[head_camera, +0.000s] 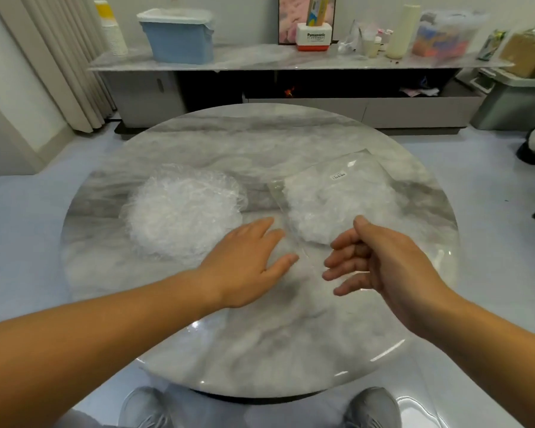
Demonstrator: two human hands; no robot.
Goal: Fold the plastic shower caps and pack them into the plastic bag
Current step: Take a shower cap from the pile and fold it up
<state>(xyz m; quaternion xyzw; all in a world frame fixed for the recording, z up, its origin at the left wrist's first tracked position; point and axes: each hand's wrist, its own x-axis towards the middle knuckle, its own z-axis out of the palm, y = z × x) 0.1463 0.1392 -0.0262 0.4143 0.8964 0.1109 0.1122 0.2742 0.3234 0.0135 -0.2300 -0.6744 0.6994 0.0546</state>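
Left hand point(247, 264) flat and open, right hand point(380, 264) loosely curled, gripping nothing, both low over round grey marble worktop point(260, 335). Heap of crinkly clear plastic shower caps point(183, 214) just left, nearest left hand. Part-filled clear plastic bag point(355, 171) slanting away far-right, near end by right fingers.

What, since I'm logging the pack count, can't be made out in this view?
Head view:
- Shower caps in the loose pile: count unclear; clear crumpled layers overlap.
- Plastic bag contents: count unclear; a white crumpled mass behind glossy film.
- Bag label: print too small.
- Whether the right hand touches the bag: clear film vanishes against the table.
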